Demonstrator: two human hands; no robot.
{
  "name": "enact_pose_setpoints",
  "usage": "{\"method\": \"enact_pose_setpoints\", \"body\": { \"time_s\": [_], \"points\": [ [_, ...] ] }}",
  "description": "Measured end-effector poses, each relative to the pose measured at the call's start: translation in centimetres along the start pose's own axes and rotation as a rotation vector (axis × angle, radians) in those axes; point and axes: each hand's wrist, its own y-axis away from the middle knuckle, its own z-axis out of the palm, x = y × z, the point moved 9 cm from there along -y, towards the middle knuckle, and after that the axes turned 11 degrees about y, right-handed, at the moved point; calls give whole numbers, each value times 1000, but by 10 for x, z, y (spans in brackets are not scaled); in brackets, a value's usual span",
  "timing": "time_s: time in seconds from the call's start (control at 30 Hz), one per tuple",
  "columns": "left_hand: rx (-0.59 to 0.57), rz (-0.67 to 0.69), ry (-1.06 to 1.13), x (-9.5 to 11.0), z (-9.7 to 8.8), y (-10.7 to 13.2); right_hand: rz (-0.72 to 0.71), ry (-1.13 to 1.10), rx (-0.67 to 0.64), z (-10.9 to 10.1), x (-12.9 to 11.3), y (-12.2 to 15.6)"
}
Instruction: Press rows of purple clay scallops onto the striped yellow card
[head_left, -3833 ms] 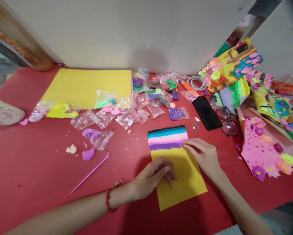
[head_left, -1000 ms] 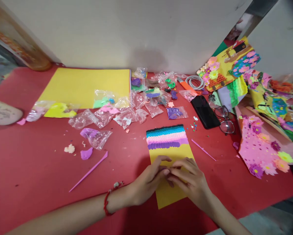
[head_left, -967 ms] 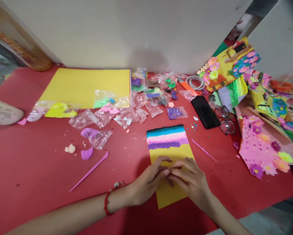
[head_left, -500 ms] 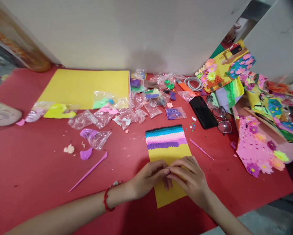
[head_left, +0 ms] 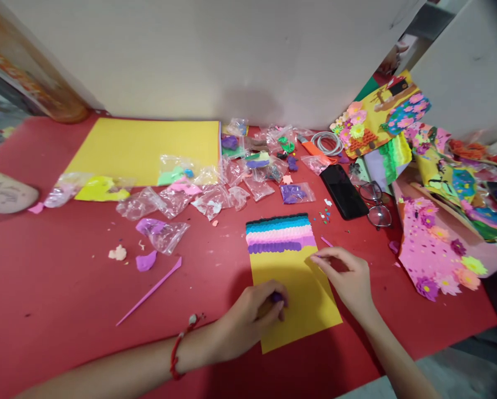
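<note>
The right hand (head_left: pixel 350 274) is nearer the purple row (head_left: pixel 274 247), which lies left of and just beyond its fingertips, long axis running sideways. Those tips press together over the sheet (head_left: pixel 300 277) (anything between them, one cannot tell). The left hand (head_left: pixel 246 313) pinches clay (head_left: pixel 277 297), the row beyond its fingers.

The left hand (head_left: pixel 250 311) is holding a dark purple lump (head_left: pixel 277 297) above the yellow sheet (head_left: pixel 300 280), while the right hand (head_left: pixel 353 277) is pinching thumb and forefinger together near the dark purple row (head_left: pixel 273 247), and a black phone (head_left: pixel 343 191) is lying beyond.
</note>
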Motion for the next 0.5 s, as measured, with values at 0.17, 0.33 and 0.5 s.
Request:
{"method": "enact_pose_setpoints", "body": {
  "time_s": [0.17, 0.33, 0.5],
  "points": [
    [89, 30, -52, -9, -2, 24, -130, 12, -119, 16, -9, -3],
    [61, 84, -173, -5, 10, 38, -138, 73, -58, 14, -13, -8],
    [-125, 368, -558, 30, 38, 32, -290, 120, -136, 22, -26, -6]
  ]
}}
